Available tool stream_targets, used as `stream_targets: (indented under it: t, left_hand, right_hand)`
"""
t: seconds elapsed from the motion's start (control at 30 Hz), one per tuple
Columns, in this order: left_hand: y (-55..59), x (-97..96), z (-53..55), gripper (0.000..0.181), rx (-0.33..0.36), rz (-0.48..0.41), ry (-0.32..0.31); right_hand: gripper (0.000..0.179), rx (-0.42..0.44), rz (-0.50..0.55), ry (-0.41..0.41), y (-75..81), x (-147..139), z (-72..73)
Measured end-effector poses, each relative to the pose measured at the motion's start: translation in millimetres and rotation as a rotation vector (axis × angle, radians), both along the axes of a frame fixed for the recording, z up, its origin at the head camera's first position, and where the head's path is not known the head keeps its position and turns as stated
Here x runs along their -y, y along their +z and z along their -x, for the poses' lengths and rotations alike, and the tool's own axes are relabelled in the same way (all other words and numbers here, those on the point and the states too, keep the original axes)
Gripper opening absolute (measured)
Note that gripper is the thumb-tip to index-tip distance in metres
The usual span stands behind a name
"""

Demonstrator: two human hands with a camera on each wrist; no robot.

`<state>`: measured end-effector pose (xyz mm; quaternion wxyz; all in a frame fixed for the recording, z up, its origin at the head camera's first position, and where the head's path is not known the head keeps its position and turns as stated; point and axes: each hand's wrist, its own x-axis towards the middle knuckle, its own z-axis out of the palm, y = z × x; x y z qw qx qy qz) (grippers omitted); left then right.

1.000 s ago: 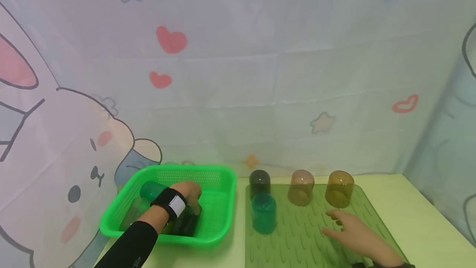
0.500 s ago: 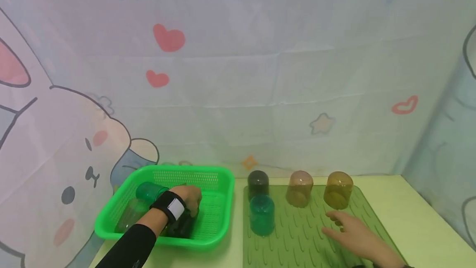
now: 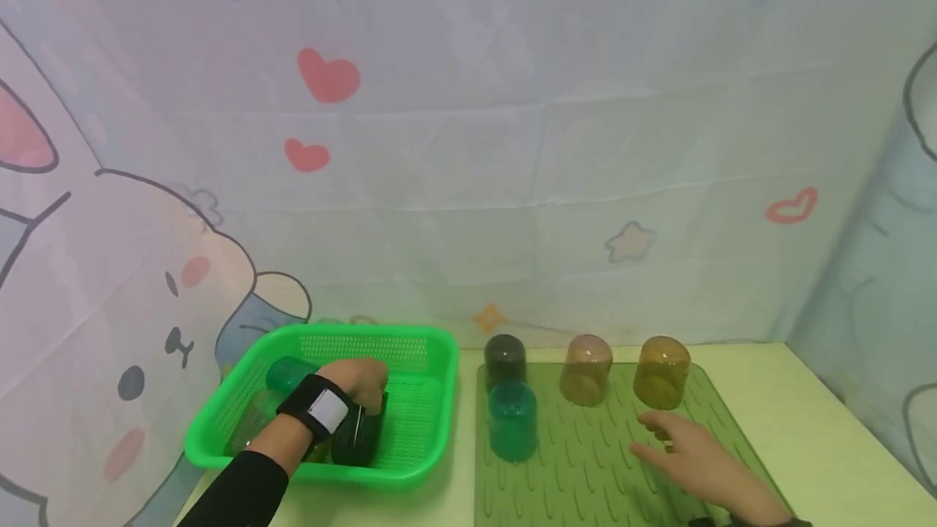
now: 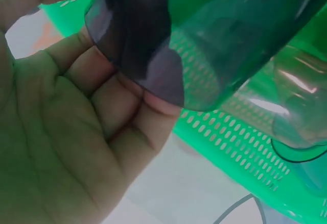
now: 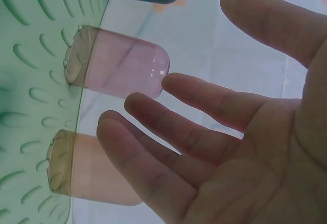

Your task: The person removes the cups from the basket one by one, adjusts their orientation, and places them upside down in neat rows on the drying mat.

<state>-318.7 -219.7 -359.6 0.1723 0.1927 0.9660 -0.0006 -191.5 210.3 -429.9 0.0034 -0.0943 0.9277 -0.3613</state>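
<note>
My left hand (image 3: pixel 360 381) reaches into the green plastic basket (image 3: pixel 450 397) and grips a dark grey see-through cup (image 3: pixel 356 439) by its rim. In the left wrist view the fingers curl against the edge of this dark cup (image 4: pixel 135 40), with the thumb at its other side. A teal cup (image 3: pixel 287 374) and a clear cup (image 3: pixel 251 423) lie in the basket beside the wrist. My right hand (image 3: pixel 695 462) hovers over the green mat (image 3: pixel 571 478), fingers spread and holding nothing. Nearest to it are an amber cup (image 3: pixel 662 374) and a pink cup (image 5: pixel 127 63), both upside down.
On the mat's left part another dark cup (image 3: pixel 505 354) stands upside down behind a teal one (image 3: pixel 512 425). A printed cloth (image 3: pixel 439 145) hangs behind the table (image 3: pixel 798 405). The basket's raised rim lies between the left hand and the mat.
The left hand has shifted slightly left, and the dark cup it holds has turned, showing more of its side. The right hand and the cups on the mat stay put.
</note>
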Motion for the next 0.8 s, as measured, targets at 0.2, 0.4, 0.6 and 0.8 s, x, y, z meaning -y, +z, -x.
stream_targets:
  t: [0.2,0.4,0.6,0.8]
  left_hand:
    - [8.3,7.6,-5.3,0.015,-0.034,-0.157,-0.032]
    - [12.5,17.9,-12.0,0.015,-0.083,-0.256,-0.095]
    - [11.1,38.5,-25.3,0.011,-0.126,-0.419,-0.1]
    - [11.3,41.5,-49.7,0.013,-0.21,-0.613,-0.022]
  right_hand:
    - [0.062,0.023,0.0,0.008,1.8,-1.9,3.7]
    - [0.062,0.021,-0.012,0.007,2.0,-3.6,4.9]
    - [0.06,0.002,-0.026,-0.005,2.3,-0.7,1.9]
    - [0.058,0.001,-0.012,-0.012,2.3,0.1,0.3]
